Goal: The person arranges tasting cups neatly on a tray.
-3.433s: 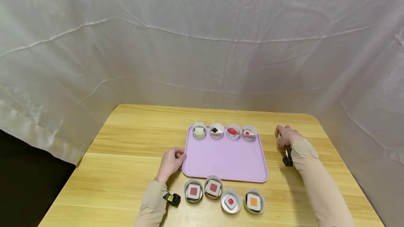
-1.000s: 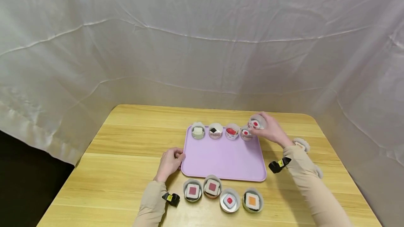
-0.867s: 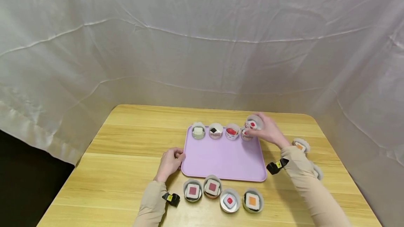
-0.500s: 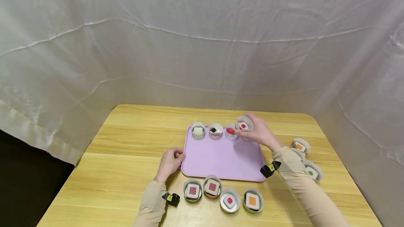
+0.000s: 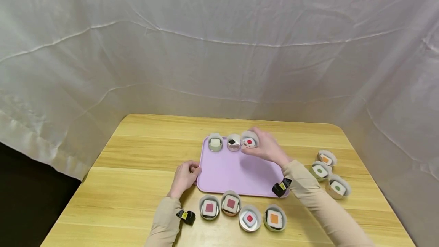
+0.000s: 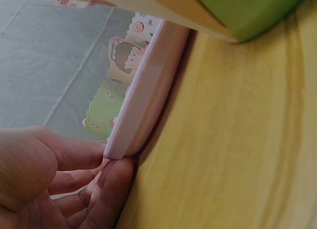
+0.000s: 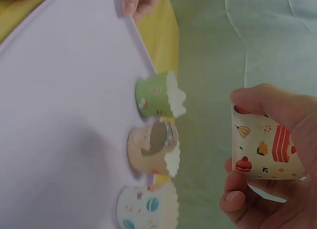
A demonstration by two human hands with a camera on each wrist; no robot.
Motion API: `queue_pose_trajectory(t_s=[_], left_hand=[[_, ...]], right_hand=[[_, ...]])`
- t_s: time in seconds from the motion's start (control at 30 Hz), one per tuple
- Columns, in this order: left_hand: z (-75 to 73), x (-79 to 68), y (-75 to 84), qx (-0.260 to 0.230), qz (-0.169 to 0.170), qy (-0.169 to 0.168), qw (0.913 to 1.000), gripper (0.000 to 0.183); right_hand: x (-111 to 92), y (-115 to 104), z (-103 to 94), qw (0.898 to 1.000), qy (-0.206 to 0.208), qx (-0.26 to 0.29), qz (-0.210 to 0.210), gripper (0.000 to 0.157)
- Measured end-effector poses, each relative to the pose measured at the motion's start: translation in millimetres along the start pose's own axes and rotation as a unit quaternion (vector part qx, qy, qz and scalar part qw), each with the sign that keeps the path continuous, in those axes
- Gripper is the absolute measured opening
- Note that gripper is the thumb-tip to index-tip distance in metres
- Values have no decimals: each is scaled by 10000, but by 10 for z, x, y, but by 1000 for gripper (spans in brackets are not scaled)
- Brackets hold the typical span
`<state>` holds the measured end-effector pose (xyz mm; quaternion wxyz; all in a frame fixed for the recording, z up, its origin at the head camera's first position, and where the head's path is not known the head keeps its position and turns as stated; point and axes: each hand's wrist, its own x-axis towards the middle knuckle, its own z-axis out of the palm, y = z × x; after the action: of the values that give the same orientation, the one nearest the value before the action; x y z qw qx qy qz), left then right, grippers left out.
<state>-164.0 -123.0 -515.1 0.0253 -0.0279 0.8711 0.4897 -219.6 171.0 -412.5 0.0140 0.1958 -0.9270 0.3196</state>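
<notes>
My right hand (image 5: pixel 269 148) grips a paper baking cup (image 5: pixel 249 140) and holds it over the back edge of the lilac tray (image 5: pixel 233 174). In the cup lies a white sushi-like piece with a red centre. The right wrist view shows the cup's cake-print side (image 7: pixel 267 147) between thumb and fingers, raised above the row. My left hand (image 5: pixel 184 178) pinches the tray's left rim, thumb above and fingers below, as the left wrist view shows. Along the back of the tray stand a green cup (image 7: pixel 156 95) and a brown cup (image 7: pixel 148 147); my right hand hides cups farther right.
Several filled cups, one with an orange-centred piece (image 5: pixel 274 218), line the table in front of the tray. To its right sit three more, including one with a green-centred piece (image 5: pixel 320 170). A grey curtain (image 5: pixel 219 68) hangs behind the wooden table (image 5: pixel 137 186).
My right hand has picked up a cup from the table's right side and carried it left over the tray's back row. My left hand has stayed at the rim.
</notes>
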Motion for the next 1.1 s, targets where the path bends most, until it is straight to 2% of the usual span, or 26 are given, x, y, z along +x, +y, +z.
queue_pose_trajectory(t_s=[0.37,0.63,0.9,1.1], left_hand=[[3,-6,-1,11,3,-11,10000,22],[5,-5,-11,101,84,18,9999,22],[10,1,-8,111,51,8,9999,21],[5,11,-5,235,129,76,9996,21]], right_hand=[[95,-249,170,9997,-173,-78,-152,59],[168,-357,304,9976,-270,-618,-137,57],[228,-437,469,9975,-439,-479,-269,57],[272,-508,578,9971,-539,-521,-116,61]])
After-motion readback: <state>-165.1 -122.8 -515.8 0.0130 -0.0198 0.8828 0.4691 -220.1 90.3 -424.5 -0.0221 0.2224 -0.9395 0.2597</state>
